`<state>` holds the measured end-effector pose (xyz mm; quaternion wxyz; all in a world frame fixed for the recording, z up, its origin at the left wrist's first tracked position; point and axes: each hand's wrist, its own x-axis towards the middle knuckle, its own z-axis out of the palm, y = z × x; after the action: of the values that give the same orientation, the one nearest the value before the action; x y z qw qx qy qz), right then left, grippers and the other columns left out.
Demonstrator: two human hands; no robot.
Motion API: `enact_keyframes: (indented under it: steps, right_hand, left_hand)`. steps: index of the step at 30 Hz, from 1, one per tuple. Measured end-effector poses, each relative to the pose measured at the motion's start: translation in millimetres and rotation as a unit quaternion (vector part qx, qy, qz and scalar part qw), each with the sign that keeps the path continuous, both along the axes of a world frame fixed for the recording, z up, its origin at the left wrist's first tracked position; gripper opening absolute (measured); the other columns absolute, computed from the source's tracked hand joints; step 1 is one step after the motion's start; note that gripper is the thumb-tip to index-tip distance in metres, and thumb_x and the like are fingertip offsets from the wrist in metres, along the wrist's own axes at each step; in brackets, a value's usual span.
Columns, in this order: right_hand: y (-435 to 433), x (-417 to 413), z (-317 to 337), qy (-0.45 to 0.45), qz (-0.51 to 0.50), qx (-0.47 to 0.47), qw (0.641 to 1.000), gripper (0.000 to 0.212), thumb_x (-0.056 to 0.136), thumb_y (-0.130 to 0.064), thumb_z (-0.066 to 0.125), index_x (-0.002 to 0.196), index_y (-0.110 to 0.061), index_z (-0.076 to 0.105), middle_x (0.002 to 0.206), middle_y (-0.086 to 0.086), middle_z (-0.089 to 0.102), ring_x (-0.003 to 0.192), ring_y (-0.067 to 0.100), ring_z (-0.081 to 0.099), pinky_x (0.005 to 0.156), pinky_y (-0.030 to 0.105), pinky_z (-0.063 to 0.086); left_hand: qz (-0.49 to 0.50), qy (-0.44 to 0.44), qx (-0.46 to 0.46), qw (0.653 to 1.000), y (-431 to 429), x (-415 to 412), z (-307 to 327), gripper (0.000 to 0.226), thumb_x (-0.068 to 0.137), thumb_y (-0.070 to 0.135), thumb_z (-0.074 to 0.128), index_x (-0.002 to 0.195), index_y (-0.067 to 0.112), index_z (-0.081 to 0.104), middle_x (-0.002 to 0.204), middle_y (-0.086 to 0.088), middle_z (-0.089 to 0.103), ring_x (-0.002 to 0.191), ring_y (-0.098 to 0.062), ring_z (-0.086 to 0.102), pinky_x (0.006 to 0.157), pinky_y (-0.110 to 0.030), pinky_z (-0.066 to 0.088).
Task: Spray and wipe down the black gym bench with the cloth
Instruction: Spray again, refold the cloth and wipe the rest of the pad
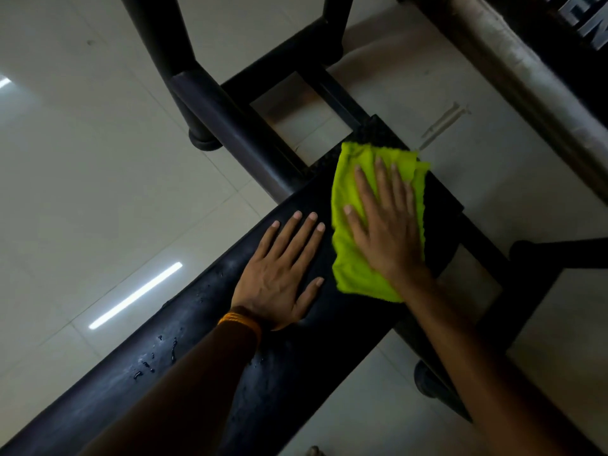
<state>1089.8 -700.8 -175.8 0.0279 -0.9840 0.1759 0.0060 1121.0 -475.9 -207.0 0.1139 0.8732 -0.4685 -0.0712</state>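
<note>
Hands spread flat with fingers straight on the bench (pixel 312 350): the left hand (pixel 279 271) rests on bare padding, and the right hand (pixel 385 225) presses the cloth (pixel 348 268) near the bench's 1 o'clock end. Droplets (pixel 148 366) bead the padding at 8 o'clock. Frame tubes (pixel 230 126) cross at 11 o'clock above floor tiles (pixel 82 159). A steel bar (pixel 513 60) runs at 2 o'clock.

The black gym bench (pixel 312 343) runs diagonally, with droplets beading along one edge. A yellow-green cloth (pixel 345 192) lies flat near its far end.
</note>
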Motion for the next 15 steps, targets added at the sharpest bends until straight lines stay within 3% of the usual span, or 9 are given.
enact_keyframes:
  steps: [3, 6, 11, 15]
  right_hand:
    - [18.6, -28.7, 0.3, 0.019, 0.017, 0.01, 1.0, 0.069, 0.103, -0.062, 0.024, 0.163, -0.031, 0.008, 0.172, 0.005, 0.004, 0.159, 0.027, 0.001, 0.128, 0.049, 0.008]
    - [-11.9, -20.0, 0.4, 0.016, 0.043, 0.016, 0.999, 0.07, 0.102, -0.064, 0.023, 0.163, -0.032, 0.012, 0.172, 0.002, 0.008, 0.159, 0.025, 0.004, 0.127, 0.051, 0.013]
    - [42.6, -65.2, -1.1, -0.038, -0.154, 0.008, 0.987, 0.07, 0.103, -0.061, 0.028, 0.162, -0.025, 0.02, 0.171, 0.004, 0.015, 0.158, 0.027, 0.01, 0.126, 0.051, 0.015]
    - [61.0, -101.7, -7.2, -0.049, -0.136, 0.029, 0.989, 0.071, 0.102, -0.062, 0.034, 0.161, -0.025, 0.025, 0.17, 0.004, 0.018, 0.158, 0.027, 0.01, 0.127, 0.049, 0.014]
  left_hand:
    - [0.0, 0.003, 0.002, 1.0, 1.3, 0.4, -0.1, 0.077, 0.105, 0.056, 0.025, 0.167, 0.013, 0.007, 0.175, -0.007, 0.005, 0.162, -0.027, -0.001, 0.131, -0.053, 0.011]
    - [-0.003, 0.002, 0.003, 1.0, 0.2, 1.0, 0.0, 0.078, 0.105, 0.054, 0.029, 0.166, 0.012, 0.008, 0.175, -0.008, 0.005, 0.162, -0.027, 0.0, 0.131, -0.052, 0.01]
    - [-0.002, -0.003, 0.001, 1.0, -2.1, 1.2, 1.1, 0.076, 0.105, 0.053, 0.027, 0.166, 0.011, 0.011, 0.175, -0.009, 0.006, 0.162, -0.028, 0.003, 0.131, -0.052, 0.009]
    - [0.002, -0.017, -0.009, 1.0, -0.8, 1.5, -1.0, 0.076, 0.104, 0.052, 0.029, 0.166, 0.01, 0.015, 0.174, -0.01, 0.009, 0.162, -0.029, 0.005, 0.131, -0.05, 0.007]
